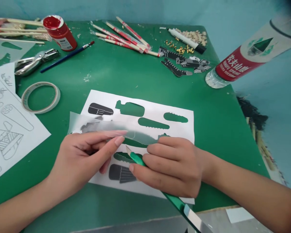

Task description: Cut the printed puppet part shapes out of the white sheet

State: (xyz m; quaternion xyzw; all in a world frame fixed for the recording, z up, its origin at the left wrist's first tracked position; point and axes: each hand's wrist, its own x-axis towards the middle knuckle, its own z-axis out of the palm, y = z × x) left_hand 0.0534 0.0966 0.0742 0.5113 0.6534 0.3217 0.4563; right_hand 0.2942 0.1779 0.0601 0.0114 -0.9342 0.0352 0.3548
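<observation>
Between the thumb and fingers of my left hand (87,158) is a thin translucent plastic sheet (106,125), bowed over the paper. My right hand (173,165) is closed round a green craft knife (174,201), its pointed blade just right of my left thumb. Whether my right fingers also grip the sheet's far end is hidden. Beneath both hands lies a white paper (155,110) with several cut-out openings showing the green table. A black printed shape (100,109) remains at its upper left, and a dark striped one (121,173) is partly covered by my right hand.
Left are masking tape (41,111), drawings (16,136), a hole punch (36,61), a paintbrush (68,56) and a red paint jar (65,37). Wrapped sticks (128,37), black cut pieces (177,64), brass fasteners (183,50) and a marker (185,38) lie behind. A bottle (237,64) stands right.
</observation>
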